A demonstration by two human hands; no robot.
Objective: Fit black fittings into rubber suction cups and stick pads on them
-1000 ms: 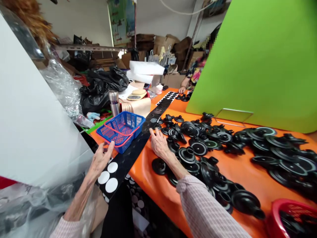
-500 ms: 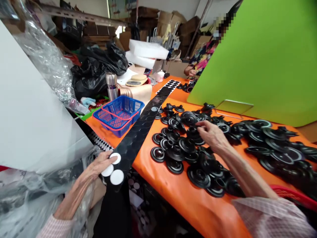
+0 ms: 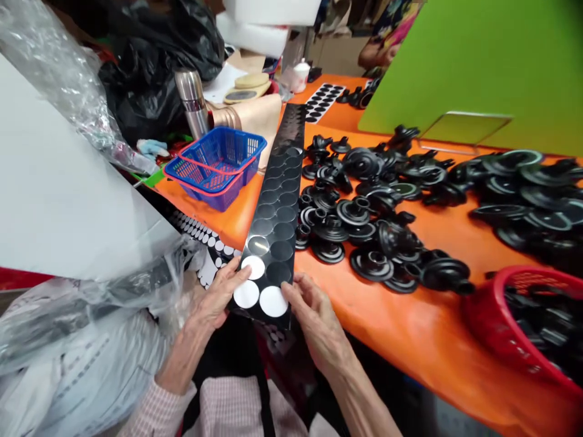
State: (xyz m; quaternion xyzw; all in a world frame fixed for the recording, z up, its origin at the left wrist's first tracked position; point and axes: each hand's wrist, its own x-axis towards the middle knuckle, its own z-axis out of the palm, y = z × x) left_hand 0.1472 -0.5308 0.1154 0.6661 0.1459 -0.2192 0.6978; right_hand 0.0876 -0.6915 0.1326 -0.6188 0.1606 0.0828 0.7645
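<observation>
While left hand (image 3: 214,302), right hand (image 3: 319,321) hold strip (image 3: 279,200) edges | end overhangs table (image 3: 428,340)

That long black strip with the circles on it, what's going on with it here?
Someone seated at an orange-covered table has the near end of the black strip between both hands, left hand on one edge, right hand at the other. Three white circles show at that end; the rest look dark. A blue basket sits to the left, black round parts lie heaped to the right, and more dark pieces fill a red basket.
</observation>
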